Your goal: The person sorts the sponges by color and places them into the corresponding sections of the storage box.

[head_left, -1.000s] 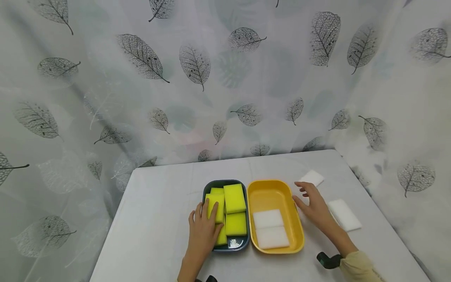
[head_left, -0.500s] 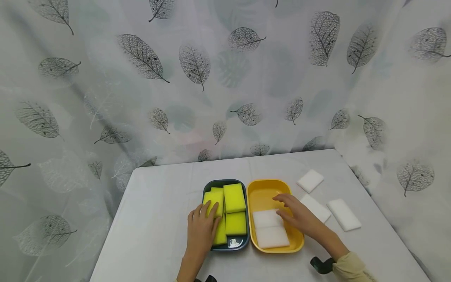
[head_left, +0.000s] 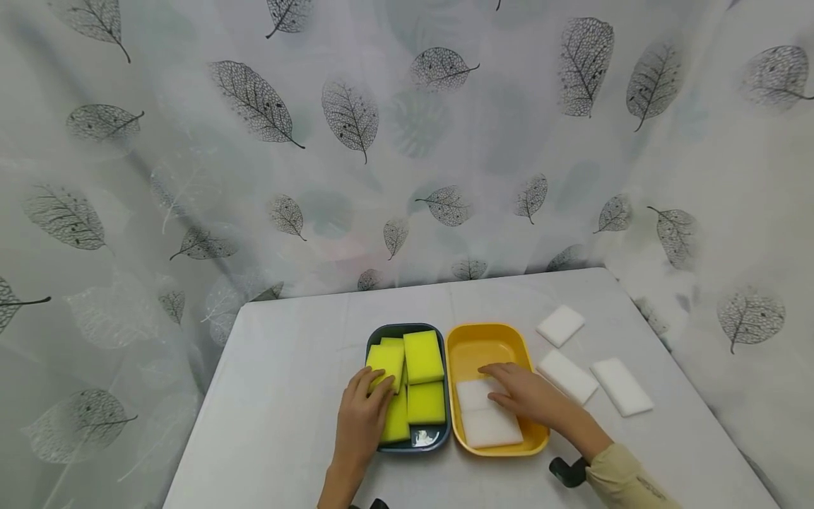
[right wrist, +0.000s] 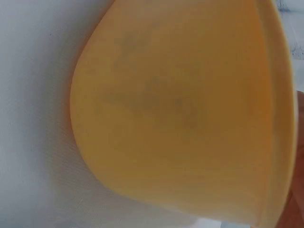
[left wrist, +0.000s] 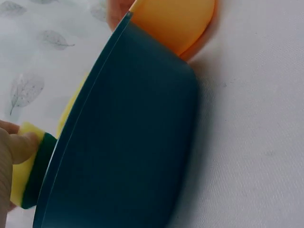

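My left hand [head_left: 359, 417] grips a yellow sponge [head_left: 389, 357] with a green scouring side at the left of a dark blue tub [head_left: 439, 440]. In the left wrist view the thumb lies on the yellow face of that sponge [left wrist: 24, 168], beside the tub's rim. Several other yellow sponges [head_left: 425, 403] fill the tub. My right hand [head_left: 531, 396], fingers bent and parted, is over two white sponges [head_left: 490, 428] in a yellow tub [head_left: 467, 339]. Whether its fingertips touch them cannot be made out; the right wrist view mostly shows the yellow tub's outer wall [right wrist: 175, 114].
Three more white sponges lie on the white table [head_left: 292, 382], right of the yellow tub: a far sponge [head_left: 561, 325], a near sponge [head_left: 568, 377] and a right-hand sponge [head_left: 622, 387]. The tubs stand side by side. A leaf-print curtain [head_left: 407, 141] hangs behind.
My right hand has moved left from beside the yellow tub to over its white sponges. The left hand's sponge has shifted slightly up and left. Both tubs have stayed put.
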The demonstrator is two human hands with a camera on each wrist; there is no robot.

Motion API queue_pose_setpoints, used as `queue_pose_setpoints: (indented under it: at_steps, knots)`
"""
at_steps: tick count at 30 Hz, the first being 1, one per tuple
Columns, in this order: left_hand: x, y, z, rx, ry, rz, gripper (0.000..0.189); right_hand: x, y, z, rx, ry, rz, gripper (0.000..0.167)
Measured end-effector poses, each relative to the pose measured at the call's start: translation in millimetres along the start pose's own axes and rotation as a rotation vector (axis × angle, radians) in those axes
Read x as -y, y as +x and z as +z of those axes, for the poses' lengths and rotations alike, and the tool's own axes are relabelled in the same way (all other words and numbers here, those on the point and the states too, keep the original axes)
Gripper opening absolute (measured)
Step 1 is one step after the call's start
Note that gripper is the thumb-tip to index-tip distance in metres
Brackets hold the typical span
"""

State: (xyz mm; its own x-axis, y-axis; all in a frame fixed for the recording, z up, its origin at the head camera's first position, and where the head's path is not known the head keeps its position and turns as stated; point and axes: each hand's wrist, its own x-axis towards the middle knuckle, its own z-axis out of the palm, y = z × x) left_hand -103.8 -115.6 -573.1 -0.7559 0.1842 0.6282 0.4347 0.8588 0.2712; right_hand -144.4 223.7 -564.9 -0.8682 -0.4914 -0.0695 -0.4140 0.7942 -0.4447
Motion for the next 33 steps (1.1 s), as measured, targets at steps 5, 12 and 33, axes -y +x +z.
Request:
queue_pose_setpoints:
  at_steps: [5, 12, 33]
  knots:
    - [-2.6, 0.7, -8.0, -0.066, -0.014, 0.04, 0.03, 4.1, 2.0, 0.8, 0.033, -0.057, 0.055, 0.046]
    - [9.0, -3.3, -21.3, -0.18, 0.0, 0.04, 0.031, 4.4, 1.4, 3.4, -0.001, -0.079, 0.049, 0.041]
    - [75.2, -55.8, -6.8, -0.171, -0.01, -0.246, 0.032, -3.8, -8.9, -12.6, -0.251, 0.2, -0.027, 0.028]
